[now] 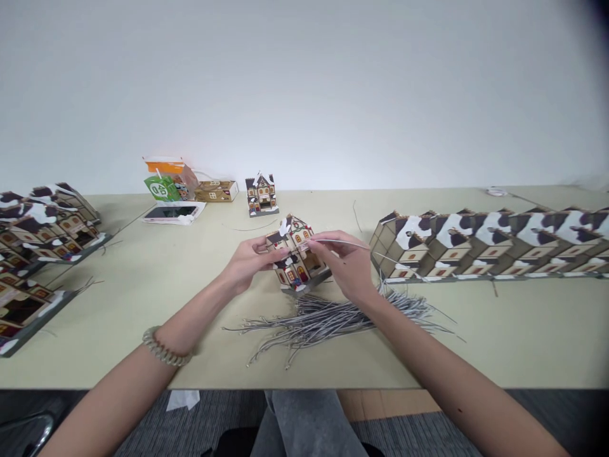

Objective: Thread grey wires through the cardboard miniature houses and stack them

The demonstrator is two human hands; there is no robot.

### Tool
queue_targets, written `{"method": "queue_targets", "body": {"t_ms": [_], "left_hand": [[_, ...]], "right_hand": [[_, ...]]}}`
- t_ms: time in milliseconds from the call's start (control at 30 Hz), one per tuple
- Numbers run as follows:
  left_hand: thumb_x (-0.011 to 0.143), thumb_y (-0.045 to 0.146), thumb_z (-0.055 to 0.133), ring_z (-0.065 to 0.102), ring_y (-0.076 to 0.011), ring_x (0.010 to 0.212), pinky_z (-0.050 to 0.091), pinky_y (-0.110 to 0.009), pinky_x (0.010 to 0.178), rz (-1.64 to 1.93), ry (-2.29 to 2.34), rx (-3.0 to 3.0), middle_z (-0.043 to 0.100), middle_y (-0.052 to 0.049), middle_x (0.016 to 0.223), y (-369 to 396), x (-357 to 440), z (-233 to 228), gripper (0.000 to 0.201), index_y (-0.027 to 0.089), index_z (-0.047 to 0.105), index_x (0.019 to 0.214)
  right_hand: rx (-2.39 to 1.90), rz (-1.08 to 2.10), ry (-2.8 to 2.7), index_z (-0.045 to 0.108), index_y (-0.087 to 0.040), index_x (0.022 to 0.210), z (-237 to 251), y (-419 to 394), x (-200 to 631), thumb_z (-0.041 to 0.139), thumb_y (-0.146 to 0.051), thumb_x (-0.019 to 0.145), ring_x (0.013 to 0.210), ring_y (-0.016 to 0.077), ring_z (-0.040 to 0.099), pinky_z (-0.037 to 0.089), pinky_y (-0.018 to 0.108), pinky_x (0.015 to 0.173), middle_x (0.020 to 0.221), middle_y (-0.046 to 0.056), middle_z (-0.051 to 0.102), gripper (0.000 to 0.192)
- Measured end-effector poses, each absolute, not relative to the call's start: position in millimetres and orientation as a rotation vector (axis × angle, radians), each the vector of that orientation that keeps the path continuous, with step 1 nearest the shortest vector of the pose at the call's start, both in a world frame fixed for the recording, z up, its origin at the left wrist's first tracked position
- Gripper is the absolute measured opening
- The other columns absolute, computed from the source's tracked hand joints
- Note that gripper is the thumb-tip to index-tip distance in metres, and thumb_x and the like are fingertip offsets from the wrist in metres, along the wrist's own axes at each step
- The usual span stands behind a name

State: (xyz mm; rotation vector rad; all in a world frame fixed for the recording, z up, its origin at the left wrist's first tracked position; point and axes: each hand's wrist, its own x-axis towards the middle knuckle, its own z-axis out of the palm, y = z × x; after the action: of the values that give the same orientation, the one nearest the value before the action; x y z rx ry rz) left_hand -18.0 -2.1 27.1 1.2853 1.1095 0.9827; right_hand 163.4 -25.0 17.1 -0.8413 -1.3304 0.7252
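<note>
My left hand [254, 260] is closed round the left side of a small model house [297, 251] with snowy roof trim, tilted above the table. At the front of this house, my right hand [345, 260] pinches a thin grey wire [349, 242], whose tail runs off to the right past the wrist. The wire's near end is hidden at my fingertips, so I cannot tell whether it enters the house. Below both hands lies a loose bundle of grey wires [328, 320], partly covered by my right forearm.
Several model houses [457, 244] stand in a row at the right, and more houses [57, 222] crowd the left. One house [261, 195] stands at the back near a brown box [216, 191], a phone [171, 213], a green carton [162, 188] and an orange-topped bag [174, 171].
</note>
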Motion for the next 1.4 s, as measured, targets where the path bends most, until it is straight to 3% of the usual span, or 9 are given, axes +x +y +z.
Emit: {"method": "queue_targets", "body": {"t_ms": [200, 467, 767, 1400], "left_hand": [[0.064, 0.043, 0.077, 0.065, -0.019, 0.089, 0.05, -0.03, 0.073, 0.985, 1.073, 1.342, 0.071, -0.011, 0.103, -11, -7, 18, 0.05, 0.017, 0.067, 0.105], [0.059, 0.04, 0.081, 0.066, -0.0206, 0.089, 0.051, -0.03, 0.076, 1.05, 1.044, 1.335, 0.072, -0.008, 0.102, -17, -2, 21, 0.05, 0.016, 0.068, 0.101], [0.062, 0.034, 0.08, 0.066, -0.0198, 0.09, 0.051, -0.034, 0.085, 1.074, 0.973, 1.402, 0.072, -0.007, 0.101, -20, 2, 19, 0.044, 0.016, 0.068, 0.1], [0.06, 0.029, 0.081, 0.068, -0.0185, 0.083, 0.053, -0.035, 0.082, 1.094, 0.982, 1.38, 0.073, -0.005, 0.096, -20, 3, 20, 0.043, 0.016, 0.069, 0.099]], "right_hand": [[-0.839, 0.334, -1.575, 0.072, -0.028, 0.079, 13, -31, 163, 0.063, -0.027, 0.08, 0.073, 0.0167, 0.066, 0.053, 0.031, 0.071, 0.079, 0.001, 0.073, 0.009], [-0.816, 0.28, -1.556, 0.071, -0.03, 0.08, 13, -28, 163, 0.064, -0.026, 0.08, 0.084, 0.0188, 0.065, 0.053, 0.034, 0.077, 0.082, 0.001, 0.072, 0.009], [-0.789, 0.286, -1.568, 0.071, -0.03, 0.078, 17, -31, 161, 0.064, -0.025, 0.08, 0.085, 0.0186, 0.065, 0.053, 0.036, 0.077, 0.08, 0.001, 0.072, 0.008], [-0.678, 0.016, -1.637, 0.068, -0.024, 0.081, 13, -26, 164, 0.064, -0.016, 0.08, 0.082, 0.0152, 0.066, 0.056, 0.03, 0.074, 0.08, 0.002, 0.072, 0.009]]}}
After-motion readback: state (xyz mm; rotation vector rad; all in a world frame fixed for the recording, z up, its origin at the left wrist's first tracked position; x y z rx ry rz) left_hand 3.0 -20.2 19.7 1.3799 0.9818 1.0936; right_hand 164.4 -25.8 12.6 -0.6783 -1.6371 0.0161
